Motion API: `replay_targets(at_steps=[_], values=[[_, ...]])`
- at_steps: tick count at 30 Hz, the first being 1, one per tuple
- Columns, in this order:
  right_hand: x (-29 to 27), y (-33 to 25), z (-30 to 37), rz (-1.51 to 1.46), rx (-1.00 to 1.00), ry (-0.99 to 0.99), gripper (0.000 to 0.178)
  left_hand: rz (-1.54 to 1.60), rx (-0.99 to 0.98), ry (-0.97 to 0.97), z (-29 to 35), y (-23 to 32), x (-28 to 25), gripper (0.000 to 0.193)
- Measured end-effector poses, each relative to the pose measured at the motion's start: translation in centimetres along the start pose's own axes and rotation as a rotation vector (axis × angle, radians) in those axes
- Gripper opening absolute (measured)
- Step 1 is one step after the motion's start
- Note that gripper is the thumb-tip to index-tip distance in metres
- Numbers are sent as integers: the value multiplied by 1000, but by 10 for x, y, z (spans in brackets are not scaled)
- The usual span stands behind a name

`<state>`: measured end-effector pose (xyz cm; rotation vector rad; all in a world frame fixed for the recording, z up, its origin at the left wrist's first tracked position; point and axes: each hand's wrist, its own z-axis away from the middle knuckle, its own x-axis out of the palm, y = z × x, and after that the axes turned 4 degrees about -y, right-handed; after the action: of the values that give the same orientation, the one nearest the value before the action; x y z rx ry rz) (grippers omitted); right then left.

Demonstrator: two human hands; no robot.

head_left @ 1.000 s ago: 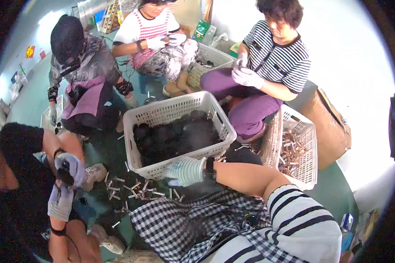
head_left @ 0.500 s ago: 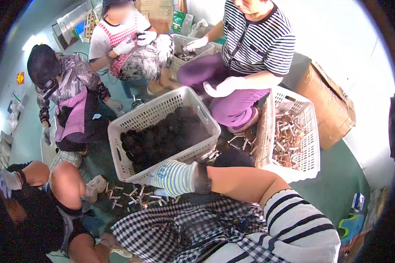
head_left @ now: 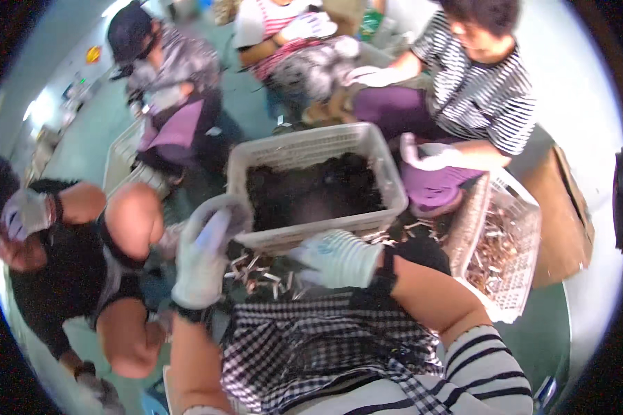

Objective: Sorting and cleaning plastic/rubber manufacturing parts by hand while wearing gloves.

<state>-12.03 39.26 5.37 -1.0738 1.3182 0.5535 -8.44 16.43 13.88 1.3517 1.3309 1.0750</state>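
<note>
Beside a white basket [head_left: 311, 144] well filled with dark pieces [head_left: 318, 190], the left hand [head_left: 202, 259] grips a blurred, dark round piece [head_left: 239, 218] (the right hand [head_left: 339, 259] looks loosely open, empty); metal pieces [head_left: 257, 275] lie loose nearby, much apparently left to handle.

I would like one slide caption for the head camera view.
Gloved left hand holding a blurred round piece, gloved right hand near a white basket of black parts.

A brown cardboard box [head_left: 564, 225] was seen near the white wall [head_left: 581, 104]; a green package [head_left: 371, 25] was seen farther back.
</note>
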Motion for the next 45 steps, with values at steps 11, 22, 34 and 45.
replay_targets(at_steps=[11,22,34,45], values=[[-27,-16,-22,-117,-60,-60,42,254,-260,163,-24,-79,-45,31],[-53,-28,-52,-135,-70,-95,37,316,-286,135,-54,-84,-49,24],[-34,-19,-74,-88,118,-488,45,232,-163,-18,-55,-111,-13,30],[-8,0,-86,-162,94,-410,42,90,-40,64,-77,-125,-10,27]])
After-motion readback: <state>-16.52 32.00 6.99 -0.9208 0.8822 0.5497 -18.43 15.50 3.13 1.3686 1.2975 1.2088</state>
